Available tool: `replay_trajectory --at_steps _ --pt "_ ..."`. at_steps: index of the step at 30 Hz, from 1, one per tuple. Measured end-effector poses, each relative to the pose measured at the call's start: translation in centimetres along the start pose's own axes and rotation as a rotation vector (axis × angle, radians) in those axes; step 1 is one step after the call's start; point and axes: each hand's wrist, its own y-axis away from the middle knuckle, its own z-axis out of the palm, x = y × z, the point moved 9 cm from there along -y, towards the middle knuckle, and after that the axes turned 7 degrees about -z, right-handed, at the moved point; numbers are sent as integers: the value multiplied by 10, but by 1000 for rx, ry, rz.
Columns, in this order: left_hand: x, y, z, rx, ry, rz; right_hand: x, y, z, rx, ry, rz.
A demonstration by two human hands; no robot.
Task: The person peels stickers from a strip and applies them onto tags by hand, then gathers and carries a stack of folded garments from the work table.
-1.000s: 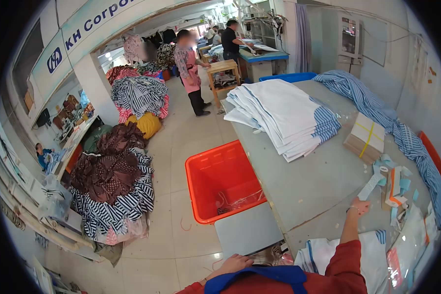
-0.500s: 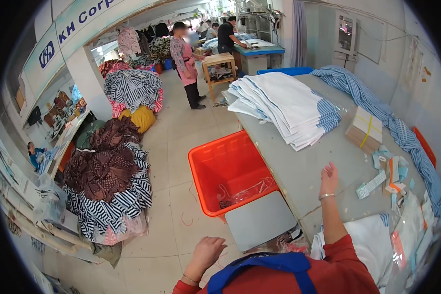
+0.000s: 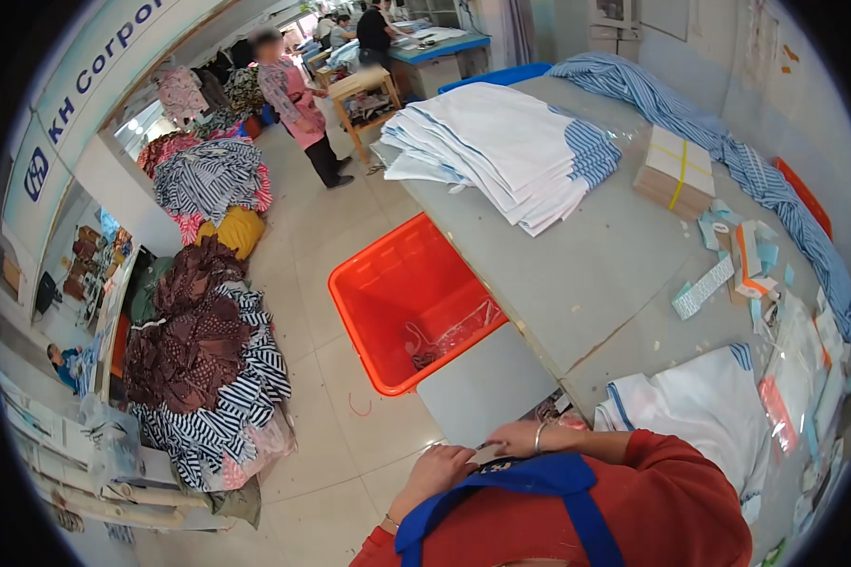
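At the bottom centre of the frame, we hold our two hands close together over the top edge of our blue apron [image 3: 539, 475]. Our left hand [image 3: 435, 472] has its fingers bent and drawn together, and our right hand [image 3: 520, 438] points toward it with fingers narrowed. We cannot tell whether either hand grips the apron or something small, as the fingertips are partly hidden.

Just beyond our hands, a grey panel [image 3: 468, 380] lies beside the table, next to a red bin [image 3: 345, 317] at mid-frame with clear plastic scraps in it. From centre to right spreads the grey table [image 3: 558, 283]. Near its far end we see a pile of white cloths [image 3: 487, 137] with blue-striped ends; to the right of them stands a card stack [image 3: 673, 175] bound with yellow tape. A label strip [image 3: 703, 286] lies at right, near an orange-and-white box [image 3: 750, 260], and a folded white cloth [image 3: 695, 402] sits at lower right. Left of centre, we see brown dotted fabric [image 3: 199, 345] heaped on the floor, and at upper left a person [image 3: 298, 109] in a pink apron stands by a wooden table [image 3: 364, 85].
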Motion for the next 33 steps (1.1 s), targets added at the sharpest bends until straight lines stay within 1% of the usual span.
replay_trajectory --at_steps 2,5,8,9,11,12,13,14,16,17,19,20,21,23,24,25,26,28,30,31,32,33 --pt "1 -2 11 -51 -51 -15 11 7 35 -142 -43 -33" --pt "6 -2 22 -36 26 13 20 27 57 -328 -86 69" --pt "0 8 27 -72 68 -52 21 17 63 -289 -148 53" --pt "-5 11 31 -95 56 -49 20 9 50 -259 -140 42" --pt "-21 21 38 -138 25 -29 26 -27 31 -209 -438 135" --pt "-26 24 38 -137 20 -11 18 -61 3 -177 -424 160" --pt "-27 28 34 -115 14 26 -4 -95 -46 -58 -568 149" --pt "-29 28 29 -92 9 67 -25 -135 -109 108 -619 120" --pt "-40 35 14 0 -16 183 -89 -199 -263 518 -626 70" --pt "-52 42 4 15 -30 205 -127 -215 -331 724 -607 39" --pt "-68 59 -8 55 -18 254 -190 -229 -424 1109 -477 -79" --pt "-88 74 -10 93 43 255 -223 -233 -465 1291 -379 -120" --pt "-111 88 -11 87 65 199 -245 -252 -462 1247 -389 -169" --pt "-152 125 -8 45 113 93 -270 -286 -443 1170 -424 -245" --pt "-173 142 -4 78 208 58 -271 -308 -404 1106 -340 -267" --pt "-190 161 -11 8 341 -79 -258 -336 -357 1165 -35 -407" --pt "-204 173 -18 18 398 -131 -223 -367 -294 1029 52 -372" --pt "-230 202 -12 23 427 -231 -135 -396 -126 538 99 -153" --pt "-256 215 -13 30 426 -302 -47 -360 49 14 196 22" --pt "-268 220 -14 30 425 -334 -22 -330 115 -192 219 46" --pt "-278 224 -14 34 422 -362 -7 -304 166 -341 222 30" --pt "-287 225 -15 31 419 -379 3 -284 206 -441 210 -11"
